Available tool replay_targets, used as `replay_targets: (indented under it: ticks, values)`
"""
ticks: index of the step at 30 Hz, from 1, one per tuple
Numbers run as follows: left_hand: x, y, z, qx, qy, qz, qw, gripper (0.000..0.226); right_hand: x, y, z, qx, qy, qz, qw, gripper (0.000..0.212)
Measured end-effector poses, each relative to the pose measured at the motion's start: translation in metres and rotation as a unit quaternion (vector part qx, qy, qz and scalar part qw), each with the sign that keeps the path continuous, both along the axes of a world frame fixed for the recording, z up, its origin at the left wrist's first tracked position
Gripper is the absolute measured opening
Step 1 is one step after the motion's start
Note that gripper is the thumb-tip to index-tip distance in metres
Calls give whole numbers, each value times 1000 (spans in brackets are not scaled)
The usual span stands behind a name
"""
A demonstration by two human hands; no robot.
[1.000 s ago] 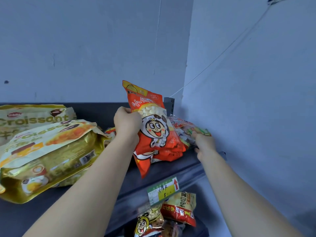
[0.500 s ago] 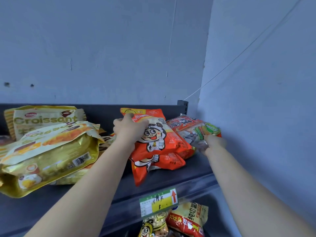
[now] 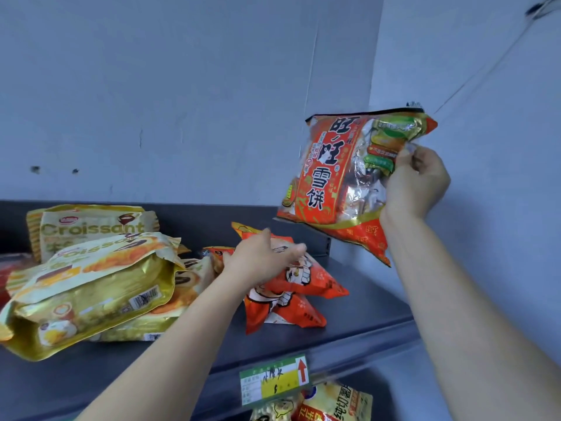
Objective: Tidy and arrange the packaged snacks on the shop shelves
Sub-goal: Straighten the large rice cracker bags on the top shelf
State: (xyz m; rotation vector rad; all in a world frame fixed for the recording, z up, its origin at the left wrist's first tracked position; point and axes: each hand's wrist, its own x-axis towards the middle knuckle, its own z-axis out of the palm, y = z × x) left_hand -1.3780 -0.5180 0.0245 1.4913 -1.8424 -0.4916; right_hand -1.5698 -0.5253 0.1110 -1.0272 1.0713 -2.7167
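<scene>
My right hand (image 3: 416,183) grips a large red rice-cracker bag (image 3: 331,174) by its right edge and holds it up in the air above the right end of the dark shelf (image 3: 364,302). My left hand (image 3: 261,262) rests with straight fingers on top of the orange cartoon snack bags (image 3: 297,287), which lie stacked on the shelf. Gold croissant bags (image 3: 91,284) are piled to the left, one standing at the back.
The grey wall closes the shelf on the right. A green and yellow price tag (image 3: 274,379) hangs on the shelf's front lip. More snack bags (image 3: 331,405) sit on the shelf below. Bare shelf surface shows at the right end.
My right hand has lifted the red rice-cracker bag off the shelf into the air. My left hand let go of the orange bag, which now lies flat, and rests open on it.
</scene>
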Motion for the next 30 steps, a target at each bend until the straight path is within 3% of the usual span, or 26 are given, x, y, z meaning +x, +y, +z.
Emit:
replay_targets:
  ticks: [3,6,13,20,30]
  values:
    - [3,13,13,-85,166,12,982,74,11,13,5,-19,14,29,999,10]
    - [15,27,23,-139,258,20,956,58,25,24,5,-32,-4,108,994,23]
    - [63,60,25,-182,301,119,929,55,56,35,-1,-27,-37,246,968,26]
    - [109,107,24,-256,358,196,877,12,93,46,-14,6,-42,346,937,28]
    - [180,160,7,-356,394,299,793,22,184,67,-27,79,-21,479,874,9]
